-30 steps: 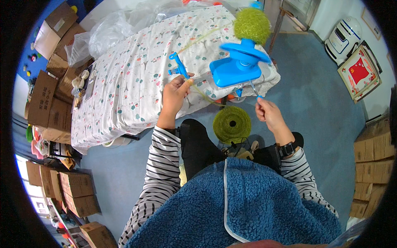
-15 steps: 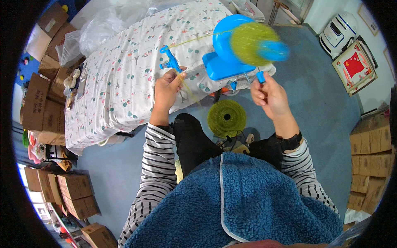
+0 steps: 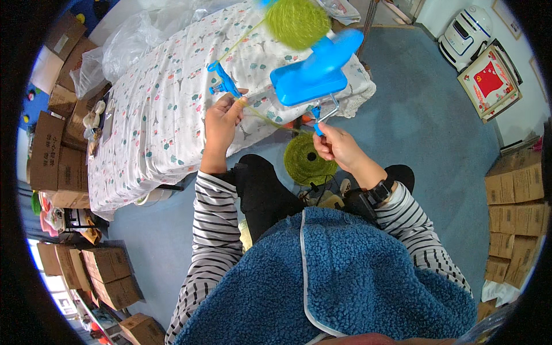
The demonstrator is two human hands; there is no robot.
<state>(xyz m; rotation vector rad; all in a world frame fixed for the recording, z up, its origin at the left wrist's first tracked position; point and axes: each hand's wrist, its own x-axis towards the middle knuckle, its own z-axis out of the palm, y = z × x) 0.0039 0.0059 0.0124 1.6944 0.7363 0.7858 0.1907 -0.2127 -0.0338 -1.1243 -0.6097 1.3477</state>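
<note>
Both hands (image 3: 221, 122) grip: left, blue guide (image 3: 227, 82); right, crank handle (image 3: 318, 130); blurred yarn ball (image 3: 297, 24) seems cut off.

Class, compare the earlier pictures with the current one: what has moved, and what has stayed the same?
Relative to the blue base, the right hand has swung the crank knob leftward and toward the person. The green yarn ball has swung leftward too. Nothing was newly grasped or released. The left hand still holds the blue guide; the green yarn spool stays put.
</note>
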